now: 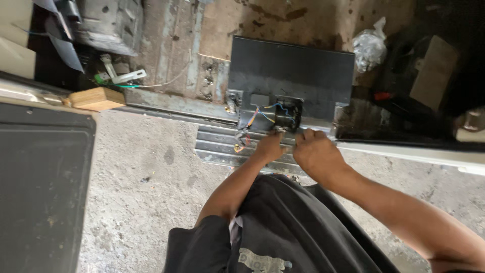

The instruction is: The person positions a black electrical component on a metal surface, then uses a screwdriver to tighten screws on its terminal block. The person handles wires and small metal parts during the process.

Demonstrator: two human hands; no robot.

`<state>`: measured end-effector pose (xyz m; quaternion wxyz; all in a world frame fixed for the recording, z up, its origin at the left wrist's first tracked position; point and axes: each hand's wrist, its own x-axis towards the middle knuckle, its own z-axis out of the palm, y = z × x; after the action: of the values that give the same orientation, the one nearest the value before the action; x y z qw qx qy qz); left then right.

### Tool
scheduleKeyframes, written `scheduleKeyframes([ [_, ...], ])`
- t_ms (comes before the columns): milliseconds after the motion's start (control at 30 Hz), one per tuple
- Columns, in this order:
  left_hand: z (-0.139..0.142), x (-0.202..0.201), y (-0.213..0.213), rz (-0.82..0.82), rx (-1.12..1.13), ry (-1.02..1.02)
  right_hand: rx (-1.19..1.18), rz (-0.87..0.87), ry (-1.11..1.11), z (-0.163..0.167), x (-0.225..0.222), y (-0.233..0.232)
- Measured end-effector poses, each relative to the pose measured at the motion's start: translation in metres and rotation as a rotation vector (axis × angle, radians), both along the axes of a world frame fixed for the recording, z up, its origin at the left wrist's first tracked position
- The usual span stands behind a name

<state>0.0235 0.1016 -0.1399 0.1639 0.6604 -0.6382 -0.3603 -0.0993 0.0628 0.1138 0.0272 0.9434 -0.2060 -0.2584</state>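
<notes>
Hands, left (270, 146) & right (316, 151), curled at dark metal box (293, 76) w/ coloured wires (262, 115); grip probably pinching sth, can't tell.

A wooden block (96, 98) lies on the rough concrete floor (146, 177) beside a large dark panel (43, 187). Near the block sits a white bracket (124, 77). A crumpled plastic bag (369, 46) rests farther right, near a cardboard piece (433, 71).

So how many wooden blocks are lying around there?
1. A single wooden block lies at the left, on the edge of the concrete floor, well away from both hands. Others may be hidden in the dark clutter at the top corners.
</notes>
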Motion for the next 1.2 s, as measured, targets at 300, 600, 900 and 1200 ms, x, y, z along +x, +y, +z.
scheduleKeyframes([
  [300, 0.008, 0.213, -0.044, 0.344, 0.188, -0.035, -0.020, -0.393, -0.061, -0.014, 0.013, -0.004],
  [600, -0.011, 0.274, -0.128, 0.672, 0.115, -0.335, -0.104, -0.616, -0.171, -0.015, 0.005, 0.004],
  [900, -0.020, 0.261, -0.115, 0.574, -0.120, -0.409, 0.031, -0.767, -0.141, -0.013, 0.002, 0.005],
  [1200, 0.003, 0.180, 0.007, 0.612, -0.443, 0.259, 0.003, -0.495, -0.079, -0.006, 0.011, -0.032],
])
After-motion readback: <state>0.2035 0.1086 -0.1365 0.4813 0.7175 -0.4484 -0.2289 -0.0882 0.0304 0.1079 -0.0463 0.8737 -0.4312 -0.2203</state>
